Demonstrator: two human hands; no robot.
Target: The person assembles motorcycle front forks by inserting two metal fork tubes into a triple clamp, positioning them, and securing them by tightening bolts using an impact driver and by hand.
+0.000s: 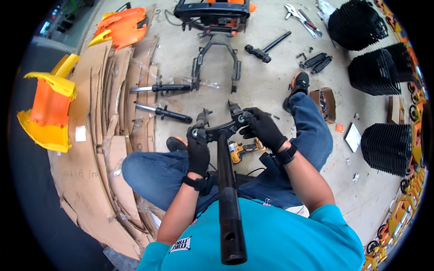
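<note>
step: i judged it two-handed positioning | thing: black forked stem [227,180], above the jeans [149,176], running back over the shirt [289,235] | left hand [197,152]: i had it curled round the left end | right hand [264,130]: fingers closed on the right end | next move: called for steady support
</note>
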